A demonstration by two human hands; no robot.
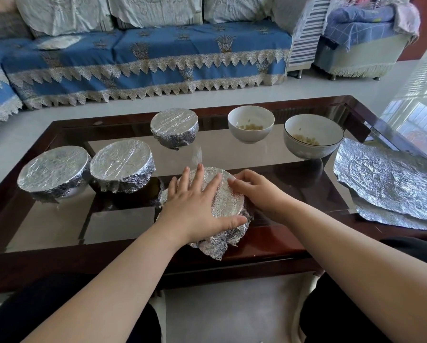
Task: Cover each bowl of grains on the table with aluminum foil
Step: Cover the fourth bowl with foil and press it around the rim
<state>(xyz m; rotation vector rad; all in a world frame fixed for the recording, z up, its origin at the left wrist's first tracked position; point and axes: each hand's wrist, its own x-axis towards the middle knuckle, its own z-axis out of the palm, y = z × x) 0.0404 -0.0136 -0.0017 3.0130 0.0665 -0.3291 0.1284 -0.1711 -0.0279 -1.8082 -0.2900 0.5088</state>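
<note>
foil (228,199) covers the near bowl; left hand (195,201) presses flat on top, fingers straight, right hand (257,191) curls around its foil-wrapped rim.

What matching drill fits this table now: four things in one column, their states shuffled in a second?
1. front bowl
2. far-left bowl
3. dark-rimmed bowl
4. foil sheets

A. lying loose at the table's right end
B. uncovered, grains showing
C. foil-covered, untouched
D. foil-covered, left hand flat on top, right hand at its side

Pairs: 1-D, 2-C, 3-B, 4-A
</note>
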